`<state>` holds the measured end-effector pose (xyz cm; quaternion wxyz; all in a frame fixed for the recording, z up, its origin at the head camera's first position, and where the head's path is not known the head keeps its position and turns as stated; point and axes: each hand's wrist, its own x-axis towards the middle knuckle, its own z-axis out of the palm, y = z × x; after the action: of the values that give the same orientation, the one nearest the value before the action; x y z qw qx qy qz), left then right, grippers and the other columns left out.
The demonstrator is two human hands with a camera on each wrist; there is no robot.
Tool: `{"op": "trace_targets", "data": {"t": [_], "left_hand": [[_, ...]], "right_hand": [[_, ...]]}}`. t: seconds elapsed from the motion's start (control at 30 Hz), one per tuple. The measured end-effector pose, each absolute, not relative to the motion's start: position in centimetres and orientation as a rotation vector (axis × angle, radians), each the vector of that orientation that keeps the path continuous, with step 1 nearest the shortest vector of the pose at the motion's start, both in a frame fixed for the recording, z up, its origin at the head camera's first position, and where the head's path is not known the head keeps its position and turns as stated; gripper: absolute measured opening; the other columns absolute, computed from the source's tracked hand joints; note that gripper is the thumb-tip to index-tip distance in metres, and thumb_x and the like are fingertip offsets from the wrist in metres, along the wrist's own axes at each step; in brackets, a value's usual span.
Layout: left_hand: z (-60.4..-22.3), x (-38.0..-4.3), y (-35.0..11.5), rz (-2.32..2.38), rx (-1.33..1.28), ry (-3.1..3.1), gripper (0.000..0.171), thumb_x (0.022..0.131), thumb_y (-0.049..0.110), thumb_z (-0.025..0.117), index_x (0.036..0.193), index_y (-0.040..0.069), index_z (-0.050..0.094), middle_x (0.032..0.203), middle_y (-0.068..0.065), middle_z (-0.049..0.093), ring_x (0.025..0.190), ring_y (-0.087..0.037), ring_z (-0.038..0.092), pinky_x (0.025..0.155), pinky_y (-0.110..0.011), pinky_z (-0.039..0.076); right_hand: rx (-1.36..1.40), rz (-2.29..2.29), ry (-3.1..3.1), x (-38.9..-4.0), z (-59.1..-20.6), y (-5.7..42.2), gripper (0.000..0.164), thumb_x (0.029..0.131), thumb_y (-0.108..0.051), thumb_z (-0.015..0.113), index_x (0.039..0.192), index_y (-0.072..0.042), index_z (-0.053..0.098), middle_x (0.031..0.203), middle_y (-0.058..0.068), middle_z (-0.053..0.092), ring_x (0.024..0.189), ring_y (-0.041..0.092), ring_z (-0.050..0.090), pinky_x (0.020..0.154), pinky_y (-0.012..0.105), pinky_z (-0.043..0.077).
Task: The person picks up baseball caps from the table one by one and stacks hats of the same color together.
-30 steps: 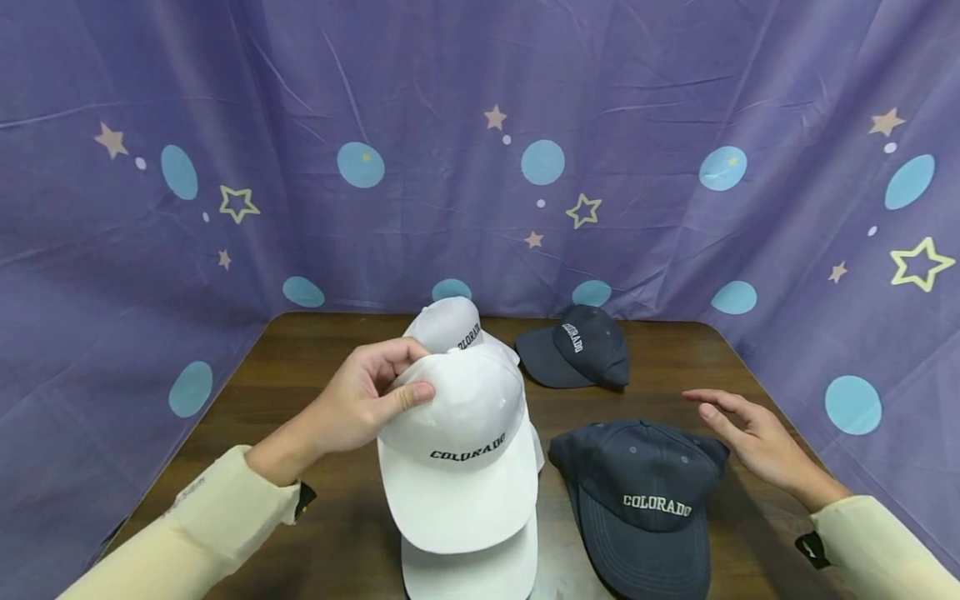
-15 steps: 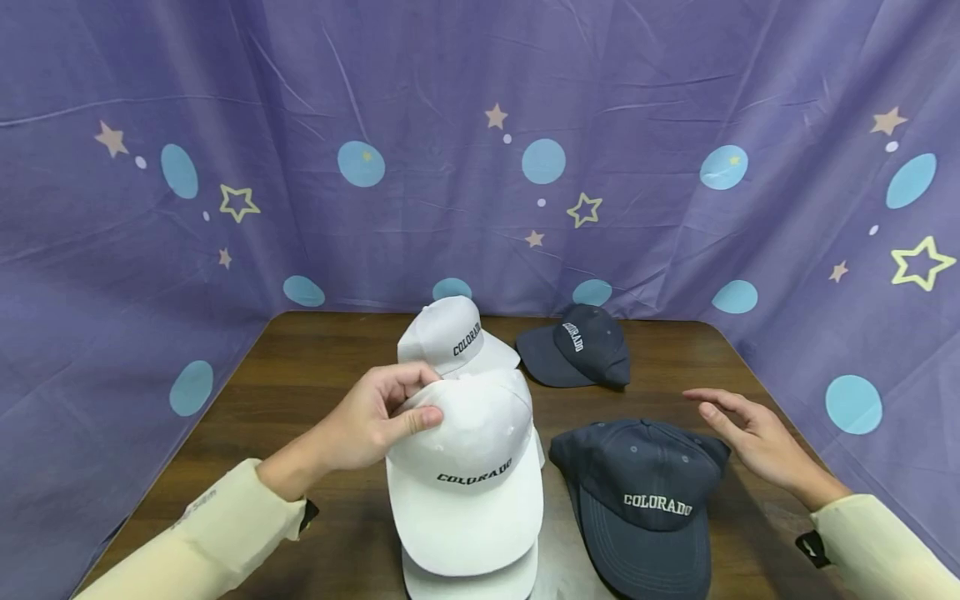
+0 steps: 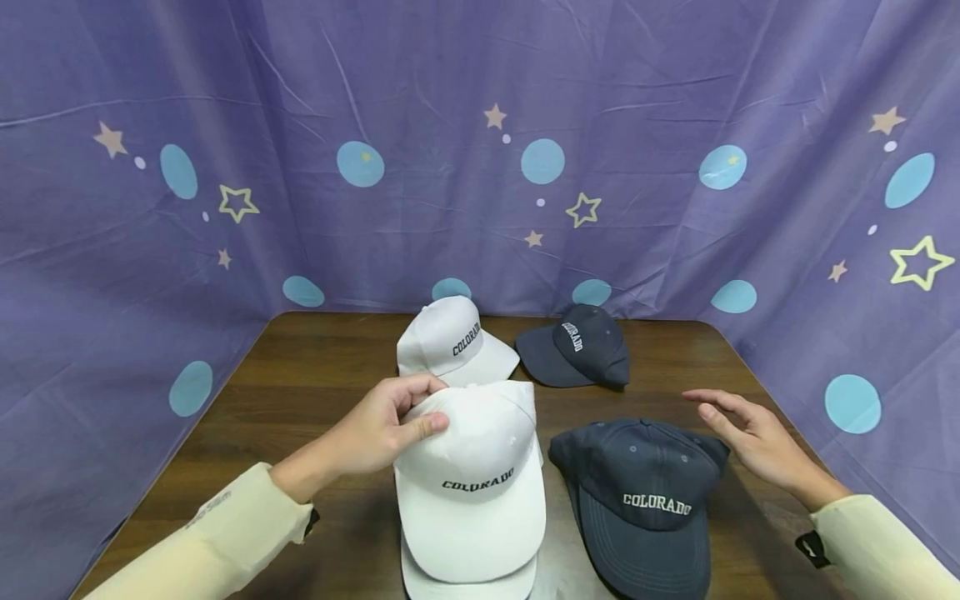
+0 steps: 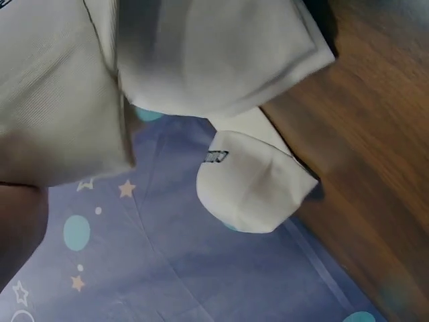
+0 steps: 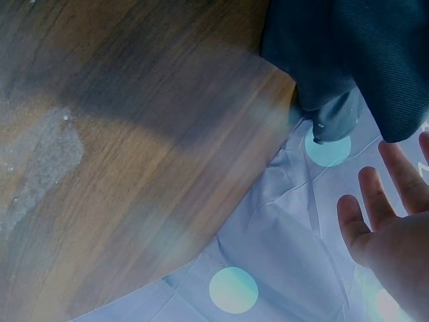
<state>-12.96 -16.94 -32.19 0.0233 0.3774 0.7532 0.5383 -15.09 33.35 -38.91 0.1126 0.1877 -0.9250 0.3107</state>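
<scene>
My left hand pinches the crown of a white baseball cap lettered COLORADO, thumb on the outside and fingers at its back. Below this cap shows the brim of another white cap, largely covered by it. To the right lies a navy COLORADO cap with its brim facing me. Beside that navy cap is my right hand, fingers extended and holding nothing. In the right wrist view, the fingertips overlap the edge of dark cap fabric.
Near the back edge of the wooden table sit a white cap and a second navy cap. A purple curtain with stars and dots hangs behind and along both sides.
My left hand has brought the white cap down, toward me and slightly right, over the other white cap. More of the far white cap now shows. The right hand has stayed still.
</scene>
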Motion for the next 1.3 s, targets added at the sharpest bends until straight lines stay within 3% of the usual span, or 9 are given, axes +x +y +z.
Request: {"op": "trace_targets", "data": {"t": [0.33,0.57,0.87,1.03,1.3], "left_hand": [[-32.7,-13.6,-17.0,1.639,1.057,2.299,0.016,0.092,0.008,0.061,0.107,0.005,0.060,0.090,-0.007,0.068,0.076,-0.018,0.063,0.065,-0.031,0.055],[-32.9,-13.2,-16.6,1.648,1.088,2.106,0.019,0.093,0.008,0.059,0.111,0.002,0.058,0.089,-0.013,0.068,0.073,-0.024,0.066,0.059,-0.040,0.056],[-34.9,-13.7,-17.1,1.448,0.974,2.528,0.017,0.091,0.026,0.064,0.107,0.019,0.063,0.099,0.004,0.065,0.089,-0.014,0.059,0.077,-0.030,0.052],[-36.5,-13.8,-17.6,1.314,0.991,2.683,0.015,0.091,0.029,0.065,0.104,0.022,0.062,0.095,0.008,0.063,0.086,-0.011,0.057,0.076,-0.030,0.050],[-36.7,-13.0,-17.2,1.138,1.041,2.878,0.019,0.085,0.023,0.073,0.100,0.025,0.062,0.093,0.014,0.058,0.083,-0.007,0.054,0.073,-0.029,0.049]], "right_hand": [[0.532,0.912,-2.723,-15.1,-39.1,33.4,0.030,0.102,-0.025,0.046,0.130,-0.034,0.053,0.131,-0.006,0.055,0.118,0.004,0.045,0.085,0.031,0.044],[0.529,0.918,-2.723,-15.1,-39.2,33.5,0.030,0.102,-0.026,0.045,0.131,-0.034,0.053,0.132,-0.005,0.054,0.117,0.003,0.045,0.084,0.029,0.045],[0.525,0.927,-2.724,-15.0,-39.4,33.4,0.030,0.102,-0.025,0.046,0.130,-0.034,0.053,0.131,-0.007,0.054,0.119,0.002,0.044,0.086,0.031,0.043],[0.531,0.936,-2.734,-14.9,-39.5,33.3,0.031,0.102,-0.024,0.045,0.131,-0.031,0.053,0.131,-0.004,0.055,0.120,0.004,0.043,0.087,0.044,0.043],[0.486,0.922,-2.749,-15.0,-39.8,33.1,0.030,0.102,-0.027,0.045,0.131,-0.034,0.052,0.131,-0.010,0.054,0.118,0.003,0.044,0.086,0.041,0.045]]}}
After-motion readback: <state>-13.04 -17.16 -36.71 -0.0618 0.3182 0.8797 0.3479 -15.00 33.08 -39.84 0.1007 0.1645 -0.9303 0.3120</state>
